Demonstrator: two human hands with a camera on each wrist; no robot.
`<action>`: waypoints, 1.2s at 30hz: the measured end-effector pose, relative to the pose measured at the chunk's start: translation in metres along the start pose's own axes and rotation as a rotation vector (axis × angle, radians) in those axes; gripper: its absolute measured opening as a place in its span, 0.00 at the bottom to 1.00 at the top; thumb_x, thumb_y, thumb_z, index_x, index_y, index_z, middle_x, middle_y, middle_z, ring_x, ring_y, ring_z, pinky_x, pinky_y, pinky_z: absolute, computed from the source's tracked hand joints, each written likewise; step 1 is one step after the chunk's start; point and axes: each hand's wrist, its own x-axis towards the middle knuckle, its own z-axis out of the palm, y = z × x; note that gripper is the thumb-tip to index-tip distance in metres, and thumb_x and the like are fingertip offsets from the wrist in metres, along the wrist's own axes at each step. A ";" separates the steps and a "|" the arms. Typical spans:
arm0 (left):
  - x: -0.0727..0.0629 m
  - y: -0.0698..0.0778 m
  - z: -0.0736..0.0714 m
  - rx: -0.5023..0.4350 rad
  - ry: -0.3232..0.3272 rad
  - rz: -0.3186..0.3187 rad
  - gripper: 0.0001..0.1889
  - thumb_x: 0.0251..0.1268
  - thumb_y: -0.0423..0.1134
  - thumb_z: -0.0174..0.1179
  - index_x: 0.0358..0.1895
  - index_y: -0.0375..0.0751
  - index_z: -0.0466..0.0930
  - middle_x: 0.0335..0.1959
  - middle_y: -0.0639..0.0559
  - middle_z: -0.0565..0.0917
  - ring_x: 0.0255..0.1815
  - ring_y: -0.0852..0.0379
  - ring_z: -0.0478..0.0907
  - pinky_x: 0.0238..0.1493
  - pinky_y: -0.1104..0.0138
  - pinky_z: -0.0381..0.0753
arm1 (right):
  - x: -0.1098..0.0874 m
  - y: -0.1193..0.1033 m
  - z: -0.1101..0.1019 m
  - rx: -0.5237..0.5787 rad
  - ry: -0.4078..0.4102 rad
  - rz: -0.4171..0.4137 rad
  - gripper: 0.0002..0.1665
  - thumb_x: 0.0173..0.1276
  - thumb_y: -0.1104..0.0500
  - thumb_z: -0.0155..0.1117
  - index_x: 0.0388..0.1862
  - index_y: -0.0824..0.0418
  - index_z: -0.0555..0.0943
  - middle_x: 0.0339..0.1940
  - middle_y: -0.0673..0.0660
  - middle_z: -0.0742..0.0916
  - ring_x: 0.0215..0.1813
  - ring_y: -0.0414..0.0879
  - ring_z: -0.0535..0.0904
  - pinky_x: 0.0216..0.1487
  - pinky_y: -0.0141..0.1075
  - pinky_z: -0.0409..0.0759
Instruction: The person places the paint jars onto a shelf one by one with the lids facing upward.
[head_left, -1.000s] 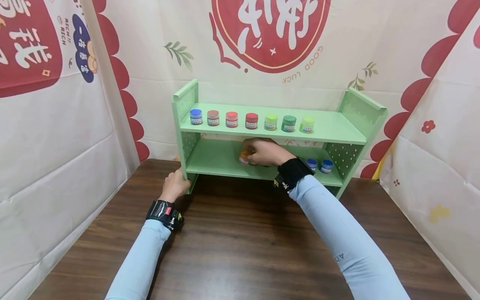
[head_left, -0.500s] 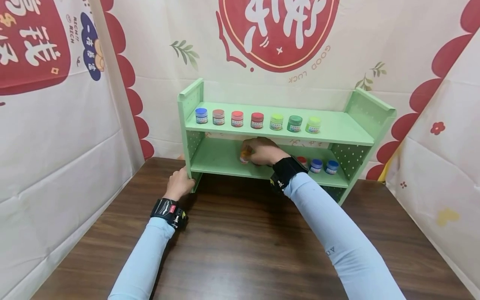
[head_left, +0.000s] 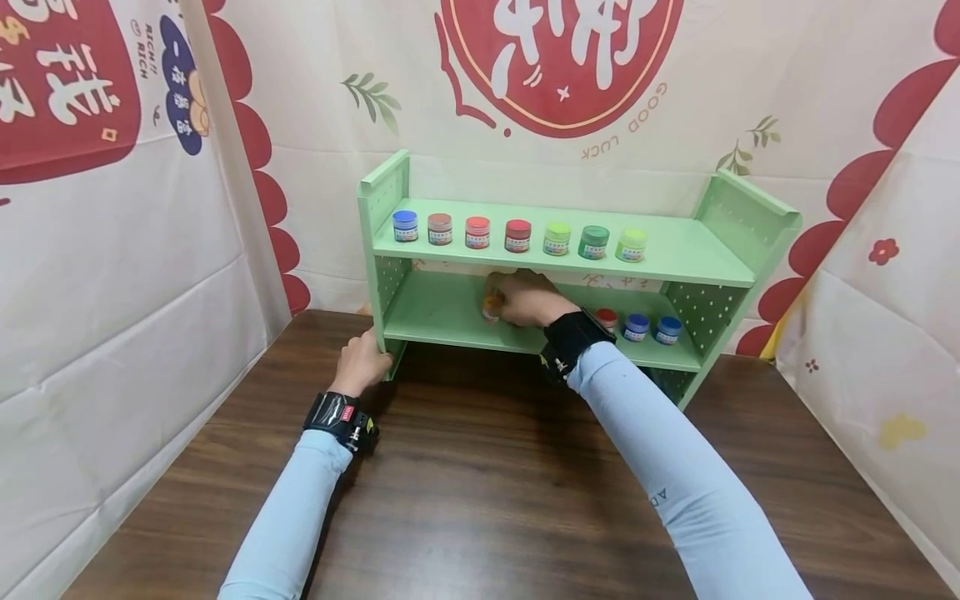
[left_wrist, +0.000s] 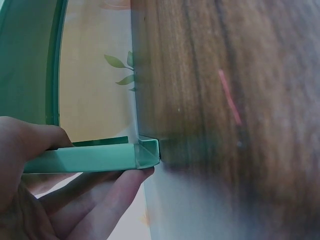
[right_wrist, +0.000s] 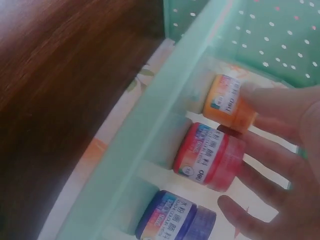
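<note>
My right hand reaches onto the middle level of a green shelf rack and pinches an orange paint jar. The right wrist view shows the thumb and fingers on the orange jar, which stands on the board. Close beside it are a red paint jar and a purple-blue one, near my other fingers. Low on the rack's left side, my left hand grips the side panel, thumb on one face and fingers on the other.
Several paint jars line the top board, from a blue jar to a light green jar. Right of my wrist stand a red jar and two blue jars. A patterned cloth hangs behind the brown table.
My right wrist has shifted slightly left along the shelf, uncovering a red jar beside the blue ones. Both hands keep their holds, and the head view has shifted a little.
</note>
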 end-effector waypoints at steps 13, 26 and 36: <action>0.001 0.008 0.002 0.016 -0.018 0.016 0.07 0.59 0.36 0.60 0.37 0.40 0.73 0.28 0.42 0.78 0.34 0.42 0.77 0.35 0.49 0.77 | -0.078 0.032 0.017 -0.036 0.477 -0.267 0.21 0.75 0.62 0.59 0.66 0.60 0.78 0.52 0.61 0.87 0.37 0.52 0.80 0.41 0.45 0.76; 0.002 0.006 -0.002 0.009 -0.014 0.025 0.09 0.59 0.37 0.60 0.32 0.42 0.68 0.26 0.45 0.73 0.33 0.44 0.74 0.37 0.50 0.76 | -0.169 0.052 0.052 0.045 0.264 -0.235 0.22 0.73 0.55 0.67 0.65 0.52 0.78 0.40 0.44 0.86 0.39 0.34 0.82 0.41 0.36 0.82; -0.001 0.002 -0.005 0.009 -0.046 0.015 0.10 0.60 0.37 0.59 0.30 0.43 0.65 0.22 0.50 0.66 0.32 0.45 0.73 0.33 0.56 0.72 | -0.181 0.073 0.071 0.004 0.145 -0.133 0.16 0.75 0.53 0.66 0.59 0.51 0.81 0.35 0.42 0.85 0.34 0.32 0.76 0.35 0.31 0.75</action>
